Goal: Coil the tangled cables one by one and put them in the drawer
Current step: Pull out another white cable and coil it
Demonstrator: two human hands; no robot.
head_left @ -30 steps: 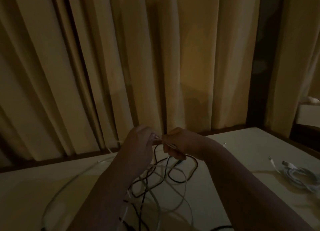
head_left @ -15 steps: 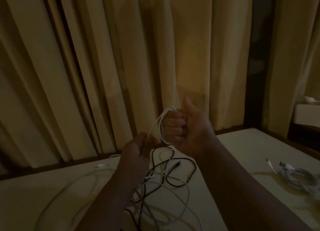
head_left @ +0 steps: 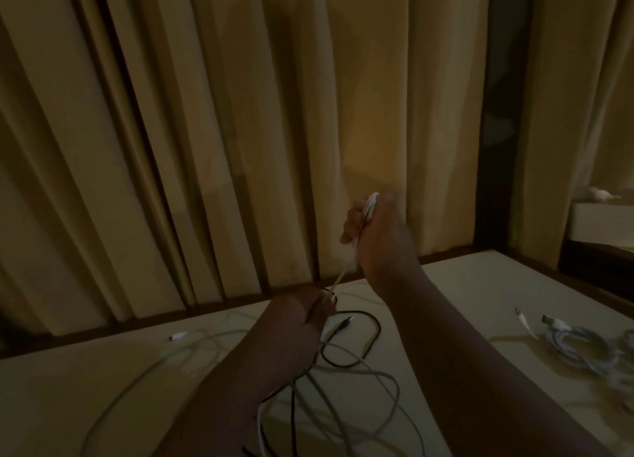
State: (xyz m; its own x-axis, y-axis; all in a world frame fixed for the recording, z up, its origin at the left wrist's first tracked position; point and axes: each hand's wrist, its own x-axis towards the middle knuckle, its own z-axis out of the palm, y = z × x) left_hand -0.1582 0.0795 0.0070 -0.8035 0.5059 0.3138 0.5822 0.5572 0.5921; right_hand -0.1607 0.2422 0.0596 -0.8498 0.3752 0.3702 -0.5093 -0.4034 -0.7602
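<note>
Gripping a white cable (head_left: 344, 270) taut: left hand (head_left: 295, 323) low, right hand (head_left: 381, 237) high.

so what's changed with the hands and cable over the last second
The right hand rose away from the left hand, gripping loops of white cable and drawing a strand taut. The left hand stayed low, pinching that strand. The black cable and the coiled bundle at right did not move.

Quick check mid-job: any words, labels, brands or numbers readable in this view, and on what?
None can be read.
The white cable in the right hand, the black cable, the coiled bundle at the right and the pale box show no legible marks; the frame is dim and the plugs are too small to tell.
The curtain is plain.
</note>
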